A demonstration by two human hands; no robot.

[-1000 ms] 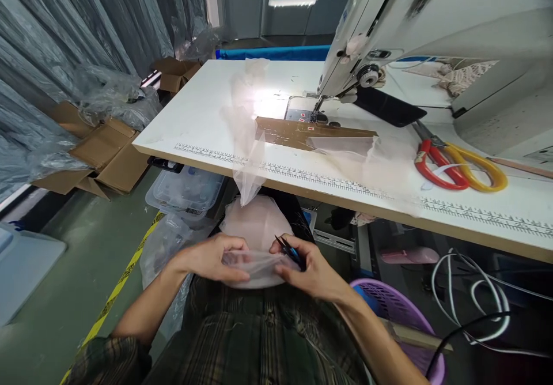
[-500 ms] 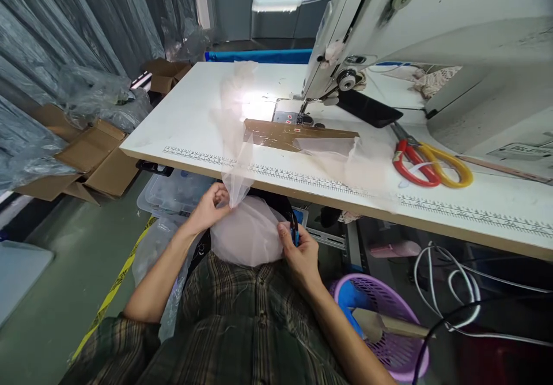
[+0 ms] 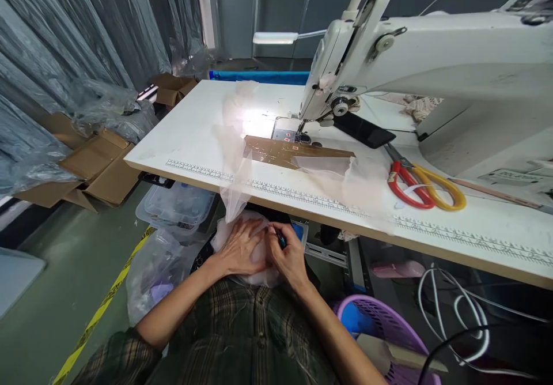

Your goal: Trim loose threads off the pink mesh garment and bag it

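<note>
My left hand (image 3: 240, 248) lies spread and flat on a bundle of pale sheer fabric (image 3: 224, 232) in my lap, below the table's front edge. My right hand (image 3: 288, 256) is beside it, fingers closed round small dark thread snips (image 3: 280, 239) with a blue tip, and it also rests on the fabric. A strip of the same sheer fabric (image 3: 236, 143) hangs from the white table (image 3: 194, 125) down to my lap. The two hands touch each other over the bundle.
A white sewing machine (image 3: 410, 68) stands on the table, with a brown card strip (image 3: 294, 151) at its needle. Red and yellow scissors (image 3: 421, 183) and a black phone (image 3: 363, 130) lie to the right. Purple basket (image 3: 380, 327), cables, plastic bins and cardboard boxes (image 3: 99, 166) sit below and left.
My left hand came down from the hanging strip and flattened on the bundle. My right hand moved in beside it, and the fabric is now pressed down in my lap.
</note>
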